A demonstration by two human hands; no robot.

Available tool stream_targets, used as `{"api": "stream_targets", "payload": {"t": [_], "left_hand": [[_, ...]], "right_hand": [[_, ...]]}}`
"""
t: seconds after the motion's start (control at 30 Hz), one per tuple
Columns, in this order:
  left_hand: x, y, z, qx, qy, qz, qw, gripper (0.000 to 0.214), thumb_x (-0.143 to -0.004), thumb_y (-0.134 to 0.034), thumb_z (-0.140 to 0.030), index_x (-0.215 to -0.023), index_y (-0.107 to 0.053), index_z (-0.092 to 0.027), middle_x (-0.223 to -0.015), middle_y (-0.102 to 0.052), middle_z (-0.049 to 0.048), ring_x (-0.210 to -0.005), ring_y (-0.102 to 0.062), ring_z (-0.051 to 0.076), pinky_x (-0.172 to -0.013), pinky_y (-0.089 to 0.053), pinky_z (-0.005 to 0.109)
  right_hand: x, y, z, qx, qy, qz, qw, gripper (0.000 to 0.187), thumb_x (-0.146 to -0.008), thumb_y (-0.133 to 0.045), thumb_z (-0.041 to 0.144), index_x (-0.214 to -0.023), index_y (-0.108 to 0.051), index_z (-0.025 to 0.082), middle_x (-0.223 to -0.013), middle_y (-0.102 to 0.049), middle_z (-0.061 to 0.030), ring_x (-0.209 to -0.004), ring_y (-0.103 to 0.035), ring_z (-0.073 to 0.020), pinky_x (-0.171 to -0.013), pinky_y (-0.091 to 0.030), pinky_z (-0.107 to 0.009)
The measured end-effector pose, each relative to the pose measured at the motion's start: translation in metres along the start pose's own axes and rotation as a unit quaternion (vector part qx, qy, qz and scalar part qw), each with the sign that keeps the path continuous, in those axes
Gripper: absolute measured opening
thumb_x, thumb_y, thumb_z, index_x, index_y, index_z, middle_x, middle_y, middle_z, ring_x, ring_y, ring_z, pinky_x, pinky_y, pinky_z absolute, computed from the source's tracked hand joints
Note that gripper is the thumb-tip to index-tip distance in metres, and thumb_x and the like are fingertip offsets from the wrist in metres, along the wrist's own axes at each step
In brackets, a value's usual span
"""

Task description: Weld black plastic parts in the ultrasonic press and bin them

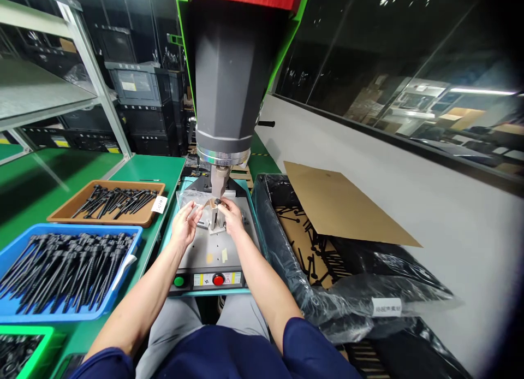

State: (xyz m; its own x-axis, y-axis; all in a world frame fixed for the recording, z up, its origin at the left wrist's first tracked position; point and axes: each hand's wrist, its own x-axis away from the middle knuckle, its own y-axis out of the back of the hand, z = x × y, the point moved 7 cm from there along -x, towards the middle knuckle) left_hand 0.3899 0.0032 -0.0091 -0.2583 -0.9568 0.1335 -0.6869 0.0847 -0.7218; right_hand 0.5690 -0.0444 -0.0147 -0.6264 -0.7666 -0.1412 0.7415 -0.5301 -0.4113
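My right hand (232,217) pinches a small black part (218,202) at the top of a metal fixture (216,218). Just above it is the grey metal tip (220,179) of a large press machine (229,89). To the left of the fixture, my left hand (186,224) has its fingers loosely bent and apart, with nothing visible in them. Clear plastic film (192,197) lies behind the left fingers. Under both hands is the machine's grey base plate (204,253).
At the base's front are a green button (179,281) and a red button (218,279). On the left stand an orange tray (143,219) and a blue tray (137,237) of black rods, plus a green bin (51,341). A plastic-lined box (282,259) under cardboard (347,204) is at right.
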Motion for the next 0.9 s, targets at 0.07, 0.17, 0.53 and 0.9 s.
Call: {"api": "stream_targets", "payload": {"t": [0.07, 0.17, 0.53, 0.9], "left_hand": [[0.003, 0.001, 0.000, -0.011, -0.003, 0.004, 1.000, 0.017, -0.077, -0.070, -0.015, -0.093, -0.069, -0.012, -0.102, -0.070, 0.0107, -0.092, -0.072, 0.024, -0.082, -0.058, 0.034], [0.007, 0.001, 0.000, -0.024, -0.009, 0.013, 1.000, 0.019, -0.076, -0.071, -0.015, -0.095, -0.069, -0.011, -0.105, -0.069, 0.0116, -0.090, -0.072, 0.024, -0.084, -0.057, 0.036], [0.015, 0.015, 0.004, -0.046, -0.031, 0.009, 0.998, 0.024, -0.074, -0.073, -0.017, -0.098, -0.069, -0.013, -0.106, -0.068, 0.0113, -0.088, -0.072, 0.022, -0.086, -0.053, 0.037], [0.018, 0.019, 0.013, -0.050, -0.035, 0.031, 0.998, 0.033, -0.071, -0.077, -0.020, -0.103, -0.070, -0.014, -0.110, -0.068, 0.0125, -0.090, -0.071, 0.020, -0.079, -0.055, 0.031]], "right_hand": [[0.001, 0.007, -0.005, -0.064, -0.040, -0.046, 0.996, 0.035, -0.063, -0.078, 0.040, -0.091, -0.072, 0.019, -0.101, -0.074, -0.0055, -0.098, -0.065, -0.0221, -0.086, -0.051, -0.034], [0.000, 0.017, -0.012, -0.108, -0.111, -0.123, 0.980, 0.029, -0.066, -0.074, 0.044, -0.075, -0.067, 0.017, -0.085, -0.073, -0.0065, -0.083, -0.066, -0.0204, -0.071, -0.052, -0.031], [0.013, 0.030, -0.011, -0.014, -0.082, -0.121, 0.989, 0.028, -0.066, -0.073, 0.044, -0.078, -0.068, 0.019, -0.086, -0.072, -0.0039, -0.084, -0.062, -0.0177, -0.072, -0.046, -0.027], [0.019, 0.040, -0.021, -0.041, -0.114, -0.148, 0.982, 0.031, -0.063, -0.078, 0.045, -0.076, -0.068, 0.019, -0.095, -0.072, -0.0083, -0.090, -0.062, -0.0195, -0.073, -0.048, -0.029]]}}
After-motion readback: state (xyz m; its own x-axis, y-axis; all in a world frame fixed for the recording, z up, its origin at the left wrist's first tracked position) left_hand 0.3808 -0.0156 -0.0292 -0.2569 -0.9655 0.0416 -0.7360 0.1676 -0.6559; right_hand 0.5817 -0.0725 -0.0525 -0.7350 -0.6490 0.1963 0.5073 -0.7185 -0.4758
